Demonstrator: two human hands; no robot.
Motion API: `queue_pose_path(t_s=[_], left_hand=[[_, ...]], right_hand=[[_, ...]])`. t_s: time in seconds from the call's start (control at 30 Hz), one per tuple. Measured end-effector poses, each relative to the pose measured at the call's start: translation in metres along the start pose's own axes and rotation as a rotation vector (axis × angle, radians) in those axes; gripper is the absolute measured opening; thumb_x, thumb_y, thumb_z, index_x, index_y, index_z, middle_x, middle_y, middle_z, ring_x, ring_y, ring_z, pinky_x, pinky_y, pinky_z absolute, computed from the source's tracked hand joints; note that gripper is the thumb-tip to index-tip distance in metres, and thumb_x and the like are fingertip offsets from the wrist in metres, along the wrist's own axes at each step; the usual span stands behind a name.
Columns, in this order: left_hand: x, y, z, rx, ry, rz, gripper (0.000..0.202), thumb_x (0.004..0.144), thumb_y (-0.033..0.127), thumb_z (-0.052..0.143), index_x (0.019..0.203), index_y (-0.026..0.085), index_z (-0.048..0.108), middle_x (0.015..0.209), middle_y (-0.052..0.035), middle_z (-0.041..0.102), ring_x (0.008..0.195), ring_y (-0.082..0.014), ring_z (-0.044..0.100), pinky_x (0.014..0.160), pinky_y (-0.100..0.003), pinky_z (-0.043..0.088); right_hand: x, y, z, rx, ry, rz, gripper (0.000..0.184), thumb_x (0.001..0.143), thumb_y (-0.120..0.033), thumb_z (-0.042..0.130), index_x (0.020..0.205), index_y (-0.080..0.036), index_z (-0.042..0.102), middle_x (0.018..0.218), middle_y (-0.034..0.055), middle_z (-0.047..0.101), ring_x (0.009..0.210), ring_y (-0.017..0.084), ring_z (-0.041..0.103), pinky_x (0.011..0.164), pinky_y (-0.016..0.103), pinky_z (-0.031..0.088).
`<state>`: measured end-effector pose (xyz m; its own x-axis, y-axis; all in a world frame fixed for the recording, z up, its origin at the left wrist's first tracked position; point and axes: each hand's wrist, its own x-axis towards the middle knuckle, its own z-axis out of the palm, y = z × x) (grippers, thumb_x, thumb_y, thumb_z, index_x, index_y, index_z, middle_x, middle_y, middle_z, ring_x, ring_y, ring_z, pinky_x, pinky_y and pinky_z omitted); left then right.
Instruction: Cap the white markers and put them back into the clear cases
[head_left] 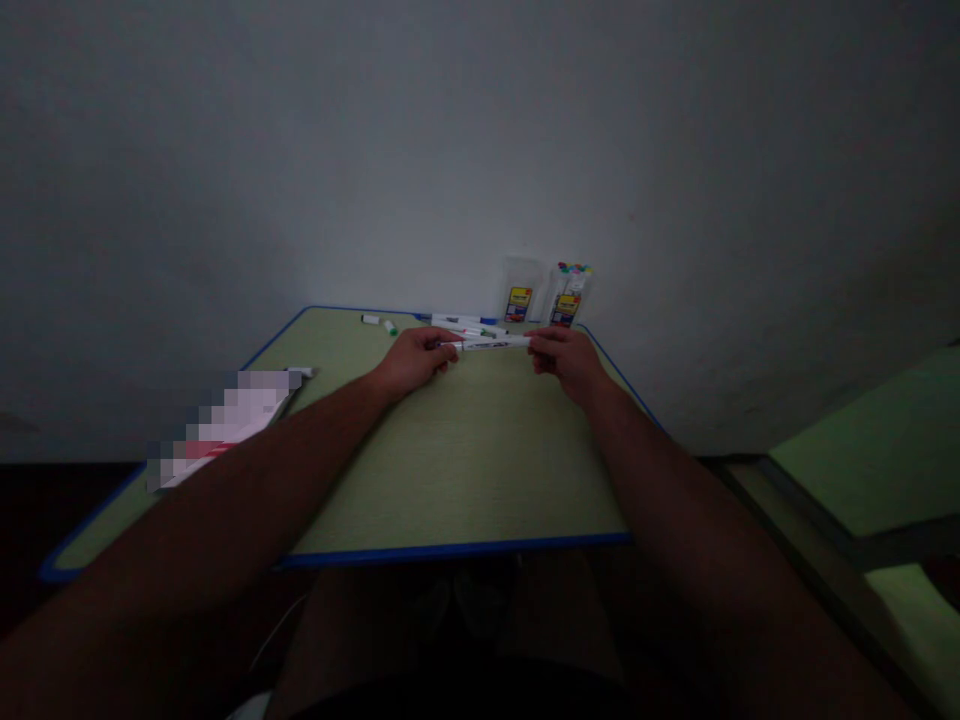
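A white marker pen (491, 343) is held level above the far part of the green table (450, 470). My left hand (414, 360) pinches its left end with closed fingers. My right hand (566, 358) grips its right end, fingers closed too. Just behind the held pen, other white markers (463, 322) lie on the table, one with a blue end. Two loose caps (380, 323), one white and one green, lie further left.
Two clear marker packs (521, 290) (570, 293) lean against the white wall at the back; the right one holds coloured pens. A blurred flat paper item (225, 425) lies at the table's left. Another green table (877, 450) stands at the right.
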<state>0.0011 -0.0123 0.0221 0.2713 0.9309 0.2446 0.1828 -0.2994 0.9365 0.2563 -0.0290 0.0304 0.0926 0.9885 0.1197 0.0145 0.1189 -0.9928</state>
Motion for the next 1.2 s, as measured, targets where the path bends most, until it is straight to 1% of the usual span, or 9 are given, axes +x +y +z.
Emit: queue_pose_path(t_s=[0.2,0.37,0.57,0.97,1.2], left_hand=[[-0.0001,0.0001,-0.0001,0.009,0.006,0.003,0.021,0.075,0.02,0.066,0.094,0.013,0.072,0.071,-0.0032,0.067,0.053,-0.0092,0.049,0.052,-0.024,0.039],[-0.0004,0.0005,-0.0004,0.035,0.013,0.003,0.021,0.075,0.021,0.066,0.094,0.013,0.073,0.069,-0.0029,0.066,0.053,-0.0093,0.05,0.052,-0.024,0.039],[-0.0003,0.0008,-0.0002,0.024,0.011,0.006,0.021,0.075,0.019,0.066,0.094,0.012,0.073,0.068,-0.0027,0.065,0.053,-0.0092,0.05,0.053,-0.024,0.04],[-0.0011,0.0022,-0.0003,0.027,0.018,-0.006,0.022,0.074,0.02,0.067,0.094,0.013,0.074,0.068,-0.0033,0.065,0.053,-0.0099,0.049,0.05,-0.024,0.037],[0.0002,0.0001,-0.0013,0.019,0.013,0.007,0.025,0.073,0.019,0.068,0.096,0.012,0.074,0.069,-0.0033,0.066,0.054,-0.0095,0.05,0.052,-0.024,0.038]], right_hand=[[-0.0001,-0.0009,0.0001,-0.016,0.008,-0.013,0.017,0.066,-0.02,0.073,0.083,-0.015,0.073,0.058,-0.0017,0.058,0.049,0.009,0.051,0.048,0.025,0.047],[-0.001,-0.0017,0.0003,-0.015,0.013,-0.011,0.019,0.065,-0.02,0.073,0.083,-0.015,0.073,0.06,-0.0012,0.059,0.049,0.009,0.052,0.048,0.025,0.047],[-0.0004,-0.0024,-0.0001,0.014,0.01,0.003,0.017,0.069,-0.02,0.07,0.084,-0.014,0.074,0.062,0.0007,0.061,0.049,0.01,0.052,0.047,0.025,0.047],[0.0008,-0.0009,0.0,0.01,0.018,0.002,0.016,0.069,-0.02,0.07,0.084,-0.015,0.072,0.064,0.0009,0.062,0.05,0.009,0.052,0.048,0.025,0.047],[0.0037,0.0024,-0.0012,0.011,0.026,-0.013,0.014,0.067,-0.022,0.072,0.079,-0.015,0.069,0.065,0.0021,0.063,0.051,0.01,0.054,0.048,0.025,0.048]])
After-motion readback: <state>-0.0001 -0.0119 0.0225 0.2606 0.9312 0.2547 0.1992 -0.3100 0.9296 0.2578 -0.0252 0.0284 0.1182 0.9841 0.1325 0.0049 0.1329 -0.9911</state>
